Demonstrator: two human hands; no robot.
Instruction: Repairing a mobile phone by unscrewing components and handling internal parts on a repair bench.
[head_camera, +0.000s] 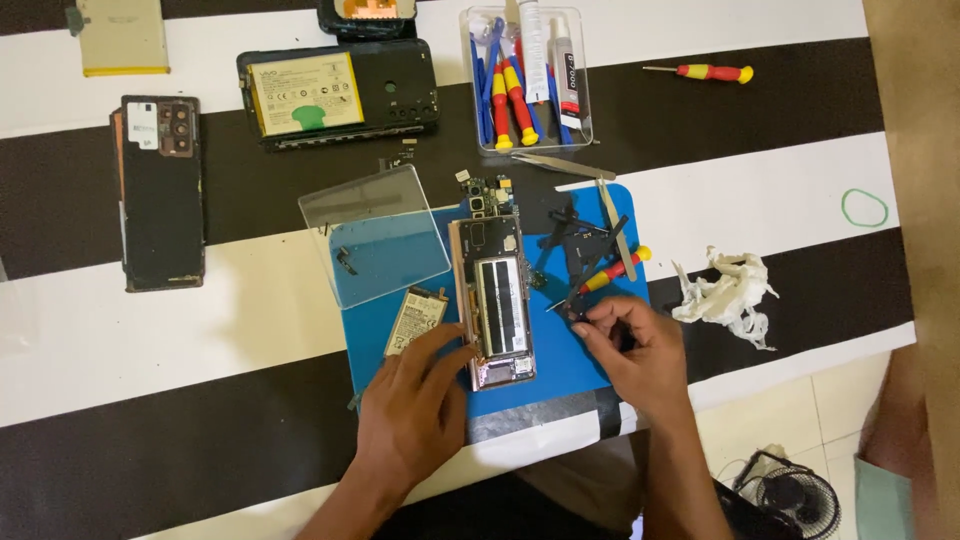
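Teardown looks well advanced, judging from how things lie: your opened phone rests face down, upright along the middle of the blue mat, with its back cover off and its insides bared, a dark board section at the top end, a long pale panel down the centre and a coppery frame showing at the bottom edge. A small circuit board sits just above it, apart from the body, and a loose battery lies tilted just beside its left edge, so the main parts seem already out; what is left to take off I cannot tell from here. Your left hand lies on the mat with its fingers curled, the fingertips touching the phone's lower left edge and steadying it. Your right hand is pressed together at the fingertips, pinching a small dark part just right of the phone; what kind of part it is stays too small to tell. Near that hand lie black plastic pieces, a red and yellow screwdriver and a pair of tweezers. A clear plastic sheet overlaps the mat's upper left corner, and a clear tool tray stands well above on the striped table.
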